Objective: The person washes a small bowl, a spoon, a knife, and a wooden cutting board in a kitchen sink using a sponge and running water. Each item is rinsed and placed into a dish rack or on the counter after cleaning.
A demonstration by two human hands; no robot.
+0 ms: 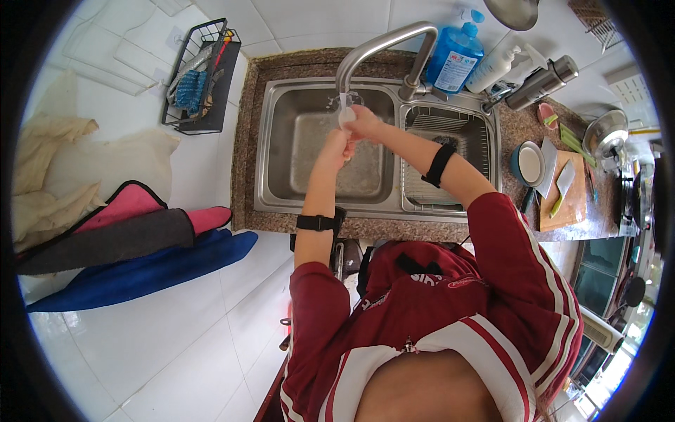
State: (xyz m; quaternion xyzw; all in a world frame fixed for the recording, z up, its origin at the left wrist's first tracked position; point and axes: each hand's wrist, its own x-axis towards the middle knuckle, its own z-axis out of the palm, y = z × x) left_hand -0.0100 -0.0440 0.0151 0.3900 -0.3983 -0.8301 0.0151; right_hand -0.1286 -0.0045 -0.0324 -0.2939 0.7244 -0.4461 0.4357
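Note:
My right hand (pixel 364 123) holds a small, pale, rounded object (pixel 346 116) under the spout of the steel faucet (pixel 387 36). Water runs down onto the object and splashes around it. Just below, my left hand (pixel 336 145) is curled with its fingers against the right hand. Whether anything is inside the left hand is hidden. Both hands are over the left basin of a stainless steel sink (pixel 311 174). In the right basin sits a wire draining basket (pixel 422 187), with a dark scrubber (pixel 445 141) partly behind my forearm.
Behind the sink stand a blue detergent bottle (pixel 456 60), a white pump bottle (pixel 493 71) and a steel flask (pixel 543 82). Rightward are a small pan (pixel 529 163), a cleaver (pixel 548 163) and a knife (pixel 564 184) on a cutting board (pixel 575 211). Cloths (pixel 142 264) hang left, below a wall rack (pixel 211 113).

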